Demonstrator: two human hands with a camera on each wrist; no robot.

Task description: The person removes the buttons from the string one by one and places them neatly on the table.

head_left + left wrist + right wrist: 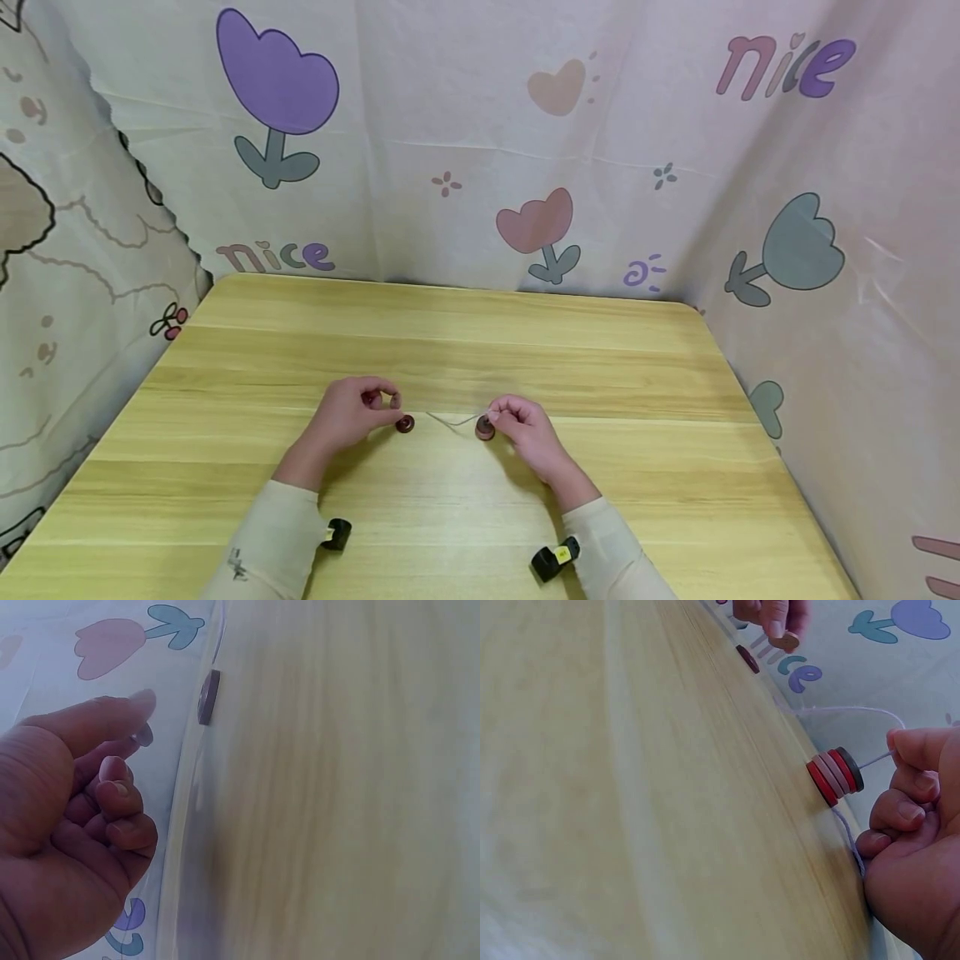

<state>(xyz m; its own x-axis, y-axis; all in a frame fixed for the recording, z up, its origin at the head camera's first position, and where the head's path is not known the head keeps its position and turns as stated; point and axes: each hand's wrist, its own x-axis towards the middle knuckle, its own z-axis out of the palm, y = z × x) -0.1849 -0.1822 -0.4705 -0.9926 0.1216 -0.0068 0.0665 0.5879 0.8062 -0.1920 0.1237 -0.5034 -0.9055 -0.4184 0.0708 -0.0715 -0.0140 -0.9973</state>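
Note:
In the right wrist view, my right hand (922, 787) pinches a thin pale cord (855, 709) between thumb and finger. Several red, pink and dark buttons (834, 777) are stacked on this cord, just below the fingertips. My left hand (356, 412) holds a small tan button (785, 641) at its fingertips; the head view does not show that button clearly. Right by the left fingertips, a dark red button (405, 423) lies on the table. The cord's free end trails between the two hands.
The light wooden tabletop (450, 517) carries everything. A patterned cloth (450, 100) hangs behind the table's back edge and along both sides. Black wrist cameras are worn at the left sleeve (262, 542) and the right sleeve (611, 542).

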